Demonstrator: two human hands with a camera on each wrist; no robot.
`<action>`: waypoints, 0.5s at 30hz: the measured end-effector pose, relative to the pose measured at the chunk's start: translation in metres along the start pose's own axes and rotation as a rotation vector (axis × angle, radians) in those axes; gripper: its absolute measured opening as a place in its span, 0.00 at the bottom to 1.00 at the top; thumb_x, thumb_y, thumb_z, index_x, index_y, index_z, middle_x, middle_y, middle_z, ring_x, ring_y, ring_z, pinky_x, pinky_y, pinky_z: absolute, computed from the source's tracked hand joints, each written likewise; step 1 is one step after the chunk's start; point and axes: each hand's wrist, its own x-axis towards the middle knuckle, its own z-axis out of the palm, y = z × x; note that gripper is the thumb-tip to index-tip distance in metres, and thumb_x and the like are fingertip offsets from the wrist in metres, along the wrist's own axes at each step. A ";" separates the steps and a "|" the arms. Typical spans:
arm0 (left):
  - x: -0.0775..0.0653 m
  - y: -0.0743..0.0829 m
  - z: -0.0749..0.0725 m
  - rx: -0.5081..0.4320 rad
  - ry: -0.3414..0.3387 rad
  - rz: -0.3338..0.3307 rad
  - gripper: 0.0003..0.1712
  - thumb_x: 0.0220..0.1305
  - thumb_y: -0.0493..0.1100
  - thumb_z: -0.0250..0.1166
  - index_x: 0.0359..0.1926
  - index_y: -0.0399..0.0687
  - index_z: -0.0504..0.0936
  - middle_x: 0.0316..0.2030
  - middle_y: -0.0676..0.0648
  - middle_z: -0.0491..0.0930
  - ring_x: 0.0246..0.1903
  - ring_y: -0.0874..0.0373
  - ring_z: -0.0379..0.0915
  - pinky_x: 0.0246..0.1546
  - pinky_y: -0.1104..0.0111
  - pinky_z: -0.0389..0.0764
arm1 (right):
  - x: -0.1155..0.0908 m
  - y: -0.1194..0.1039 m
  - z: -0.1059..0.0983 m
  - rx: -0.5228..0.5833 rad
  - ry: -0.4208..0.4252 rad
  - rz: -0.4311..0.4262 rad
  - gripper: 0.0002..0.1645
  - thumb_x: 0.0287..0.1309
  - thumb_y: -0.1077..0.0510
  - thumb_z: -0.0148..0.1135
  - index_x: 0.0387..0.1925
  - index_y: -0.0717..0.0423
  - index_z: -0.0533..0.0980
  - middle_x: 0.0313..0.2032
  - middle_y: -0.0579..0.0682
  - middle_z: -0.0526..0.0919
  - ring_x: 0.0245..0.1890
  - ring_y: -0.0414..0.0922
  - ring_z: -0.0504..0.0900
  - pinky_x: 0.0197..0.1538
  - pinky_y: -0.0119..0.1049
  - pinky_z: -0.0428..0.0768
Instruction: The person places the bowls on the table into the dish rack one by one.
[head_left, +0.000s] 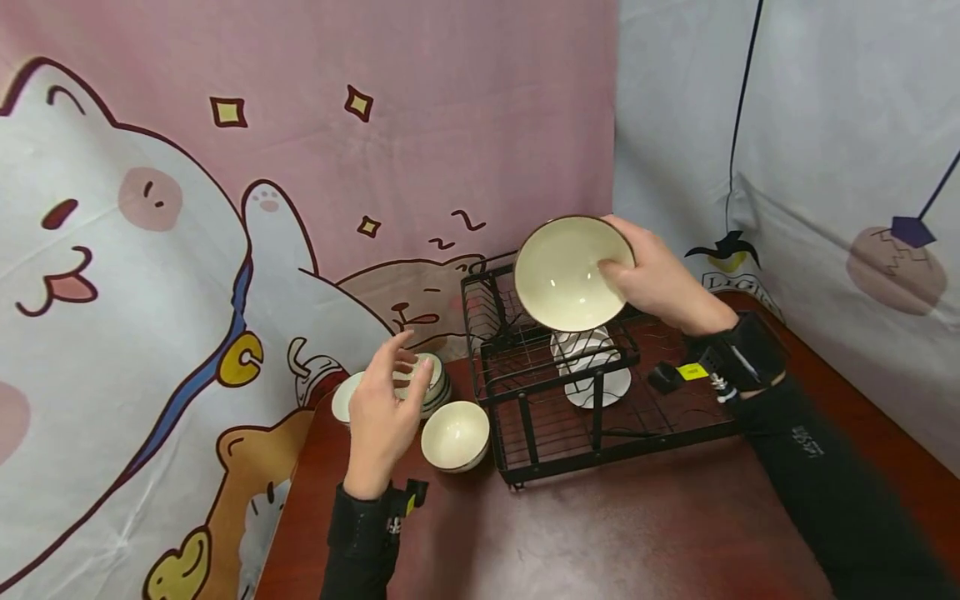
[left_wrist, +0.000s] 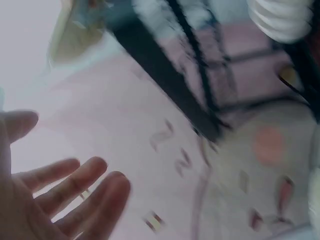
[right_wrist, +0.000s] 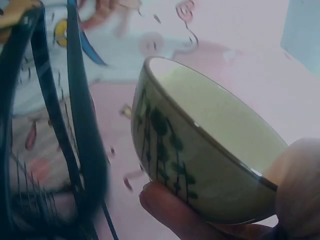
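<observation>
My right hand (head_left: 651, 271) grips a cream bowl (head_left: 566, 271) by its right side, thumb inside the rim and fingers underneath. In the right wrist view the same bowl (right_wrist: 200, 150) shows green plant patterns on its outside. It is held tilted above the black two-tier dish rack (head_left: 525, 392), its inside facing me. My left hand (head_left: 386, 412) is raised left of the rack with nothing in it, fingers apart and loosely bent. Below and right of that hand, a second cream bowl (head_left: 455, 436) stands on the table. Behind the left hand is a stack of dishes (head_left: 435, 392), partly hidden.
White dishes (head_left: 597, 385) stand in a row on the rack's lower tier. Another pale dish (head_left: 345, 398) lies at the table's left edge. The reddish-brown table (head_left: 600, 525) meets a pink printed curtain (head_left: 450, 125) behind and a grey one (head_left: 825, 125) on the right.
</observation>
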 end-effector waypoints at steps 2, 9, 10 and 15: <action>-0.017 -0.022 -0.002 0.071 -0.037 -0.043 0.32 0.77 0.53 0.71 0.76 0.50 0.78 0.52 0.42 0.86 0.51 0.43 0.84 0.44 0.45 0.87 | -0.004 0.006 -0.014 -0.022 0.035 0.016 0.33 0.72 0.70 0.55 0.76 0.57 0.73 0.67 0.63 0.80 0.63 0.57 0.79 0.55 0.34 0.82; -0.086 -0.098 -0.004 0.263 -0.262 -0.211 0.48 0.69 0.63 0.75 0.83 0.52 0.70 0.70 0.35 0.77 0.65 0.32 0.75 0.51 0.31 0.81 | -0.019 0.034 -0.052 -0.181 0.159 0.025 0.30 0.74 0.67 0.57 0.75 0.54 0.75 0.68 0.62 0.79 0.62 0.56 0.76 0.55 0.30 0.70; -0.094 -0.106 -0.003 0.278 -0.300 -0.231 0.50 0.69 0.64 0.76 0.83 0.51 0.69 0.72 0.34 0.75 0.66 0.31 0.74 0.53 0.29 0.79 | -0.021 0.038 -0.056 -0.198 0.171 0.024 0.30 0.74 0.67 0.57 0.75 0.54 0.76 0.68 0.63 0.79 0.61 0.56 0.76 0.55 0.30 0.70; -0.128 -0.135 0.001 0.312 -0.483 -0.323 0.58 0.66 0.69 0.76 0.85 0.48 0.64 0.78 0.32 0.69 0.72 0.27 0.68 0.58 0.25 0.75 | -0.035 0.062 -0.071 -0.284 0.227 0.024 0.29 0.76 0.65 0.57 0.74 0.50 0.77 0.67 0.63 0.80 0.60 0.59 0.77 0.55 0.29 0.66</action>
